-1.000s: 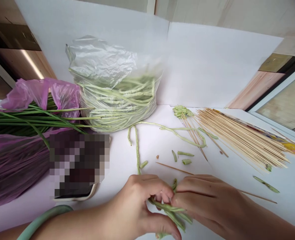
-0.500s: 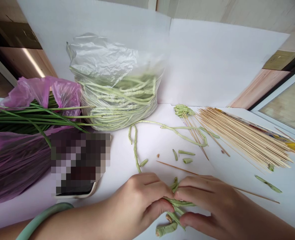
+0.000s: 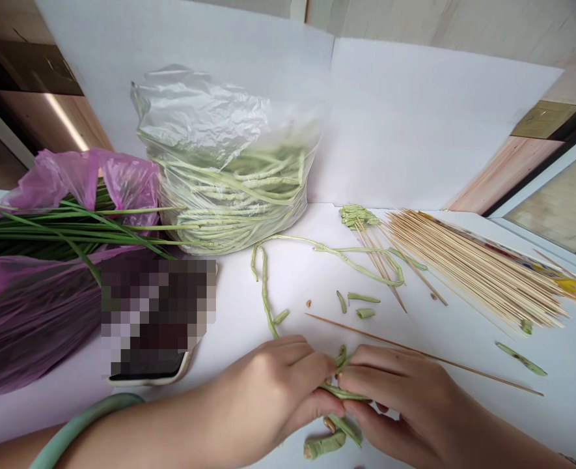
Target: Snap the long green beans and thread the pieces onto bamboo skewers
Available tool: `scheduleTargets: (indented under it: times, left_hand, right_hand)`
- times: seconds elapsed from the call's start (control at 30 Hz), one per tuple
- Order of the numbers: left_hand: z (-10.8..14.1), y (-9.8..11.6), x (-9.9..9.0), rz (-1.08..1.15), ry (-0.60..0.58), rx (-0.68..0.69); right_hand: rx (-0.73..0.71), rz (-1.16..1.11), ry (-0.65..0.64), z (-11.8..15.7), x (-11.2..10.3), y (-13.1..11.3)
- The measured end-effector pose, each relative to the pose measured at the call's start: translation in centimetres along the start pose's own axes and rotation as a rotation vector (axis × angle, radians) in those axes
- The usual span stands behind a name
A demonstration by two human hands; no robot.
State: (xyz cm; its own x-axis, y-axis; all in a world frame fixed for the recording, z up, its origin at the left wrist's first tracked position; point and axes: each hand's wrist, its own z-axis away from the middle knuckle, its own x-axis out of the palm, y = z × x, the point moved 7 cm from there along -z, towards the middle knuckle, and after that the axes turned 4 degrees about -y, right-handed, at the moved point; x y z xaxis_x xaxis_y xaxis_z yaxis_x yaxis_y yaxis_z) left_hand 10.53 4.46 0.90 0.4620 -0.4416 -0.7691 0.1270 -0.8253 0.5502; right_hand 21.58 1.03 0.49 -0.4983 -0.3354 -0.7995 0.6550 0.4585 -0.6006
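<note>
Left hand (image 3: 280, 384), right hand (image 3: 405, 394): pinching slim green bean pieces (image 3: 345, 393).
Slip risk: uneven pressure could scatter them.

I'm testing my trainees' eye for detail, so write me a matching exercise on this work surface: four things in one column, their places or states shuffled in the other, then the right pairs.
Column one
1. Clear bag
2. Bangle
3. Skewer pile
4. Gripped bean piece

Column two
A. At the right, farther off than the right hand
B. Between the fingers of the left hand and the right hand
C. Filled with long green beans
D. Pale green, around the left forearm

Right pairs: 1-C, 2-D, 3-A, 4-B.
</note>
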Motion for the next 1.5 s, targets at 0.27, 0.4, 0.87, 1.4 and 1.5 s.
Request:
scheduleTargets:
  times: [0.27, 0.4, 0.87, 1.4, 1.5]
  left_hand:
    - [-0.7, 1.8, -0.7, -0.070, 0.019, 0.148]
    - [-0.7, 2.5, -0.8, -0.104, 0.026, 0.230]
    - [0.3, 3.0, 0.6, -0.211, 0.040, 0.395]
    - [-0.2, 0.9, 0.6, 0.115, -0.138, 0.126]
    - [-0.3, 0.7, 0.3, 0.212, -0.110, 0.067]
  right_hand:
    - [0.058, -0.294, 0.048, -0.7, 0.2, 0.7]
    - [0.163, -0.519, 0.044, -1.0, 1.2, 1.4]
    - [0.219, -0.415, 0.073, -0.3, -1.2, 2.2]
    - [-0.191, 0.529, 0.173, 0.9, -1.2, -1.0]
    - [-0.290, 0.653, 0.261, 1.1, -1.3, -2.8]
